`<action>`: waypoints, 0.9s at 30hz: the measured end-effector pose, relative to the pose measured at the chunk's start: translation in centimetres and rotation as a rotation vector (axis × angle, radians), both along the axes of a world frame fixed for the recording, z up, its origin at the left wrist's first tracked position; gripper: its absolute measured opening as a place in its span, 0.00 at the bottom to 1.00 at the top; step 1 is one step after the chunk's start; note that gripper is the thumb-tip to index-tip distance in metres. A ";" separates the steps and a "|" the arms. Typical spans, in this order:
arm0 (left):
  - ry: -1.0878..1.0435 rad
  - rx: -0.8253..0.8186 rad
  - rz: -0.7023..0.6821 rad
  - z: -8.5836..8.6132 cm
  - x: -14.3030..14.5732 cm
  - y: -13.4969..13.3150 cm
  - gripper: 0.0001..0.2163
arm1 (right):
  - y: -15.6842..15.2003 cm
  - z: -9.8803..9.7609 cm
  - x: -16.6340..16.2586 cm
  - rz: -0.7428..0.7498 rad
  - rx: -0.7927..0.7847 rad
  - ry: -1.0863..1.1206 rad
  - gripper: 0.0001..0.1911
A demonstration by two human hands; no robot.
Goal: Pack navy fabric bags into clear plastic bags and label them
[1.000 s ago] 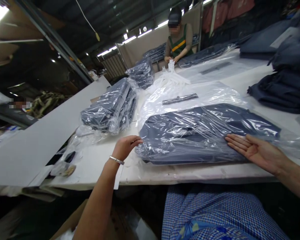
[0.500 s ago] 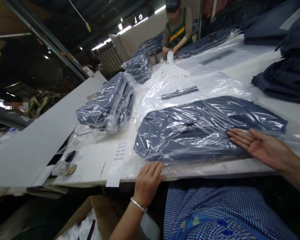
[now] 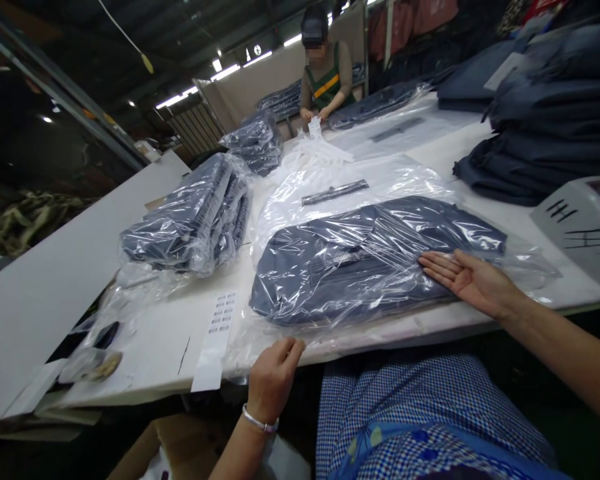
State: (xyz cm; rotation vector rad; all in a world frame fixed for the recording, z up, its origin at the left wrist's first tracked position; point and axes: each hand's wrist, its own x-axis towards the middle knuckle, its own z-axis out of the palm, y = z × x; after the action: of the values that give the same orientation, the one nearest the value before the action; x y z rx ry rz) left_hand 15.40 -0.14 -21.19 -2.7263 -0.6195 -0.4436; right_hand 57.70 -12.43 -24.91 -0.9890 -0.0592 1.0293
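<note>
A folded dark blue garment in a clear plastic bag (image 3: 340, 267) lies across the near side of the white table. My left hand (image 3: 273, 377), with a bracelet at its wrist, is closed at the bag's near left edge by the table rim. Its fingers are curled on the loose plastic, and the fingertips are partly hidden. Toward the bag's right end, my right hand (image 3: 465, 280) is open, its fingers stretched out against the plastic. A strip of small printed labels (image 3: 215, 343) rests left of the bag.
Bagged garments are stacked at the left (image 3: 190, 213). Behind the near bag lie flat clear bags (image 3: 400, 170). Dark garments are piled at the right (image 3: 545, 147), beside a grey marked container (image 3: 580, 233). Across the table a co-worker (image 3: 325, 80) handles white tags. Below stands a cardboard box (image 3: 190, 433).
The view has swung right, bringing the grey container into sight. My left fingers have curled in more tightly at the bag's edge. My right hand stays flat on the bag.
</note>
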 end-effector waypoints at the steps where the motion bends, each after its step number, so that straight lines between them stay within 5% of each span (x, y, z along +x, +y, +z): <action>1: -0.037 0.047 -0.020 0.5 0.0 0.2 0.09 | 0.0 -0.1 0.1 0.006 0.014 -0.002 0.19; 7: -0.174 0.165 -0.041 2.3 2.5 3.5 0.04 | 0.0 -0.3 0.2 0.029 0.040 -0.002 0.20; 11: -0.134 0.005 -0.013 1.3 3.8 6.2 0.08 | 0.1 -0.2 0.2 0.011 0.041 0.021 0.20; 19: -0.018 -0.323 0.297 0.9 3.5 8.5 0.12 | -1.7 1.7 1.0 -0.128 0.143 0.006 0.21; 23: 0.014 -0.392 0.315 0.2 3.1 9.9 0.11 | -3.5 2.4 1.6 -0.249 0.066 -0.450 0.21; 27: -0.027 -0.315 0.280 -1.0 2.6 10.4 0.13 | -5.3 2.9 2.3 -0.319 -0.291 -1.454 0.23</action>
State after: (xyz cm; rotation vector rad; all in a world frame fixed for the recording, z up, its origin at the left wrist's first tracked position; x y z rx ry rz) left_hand 18.03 10.29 -22.22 -2.8594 -1.1461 -0.3382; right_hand 60.01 -17.73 -21.98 -1.7691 -0.9279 -0.1476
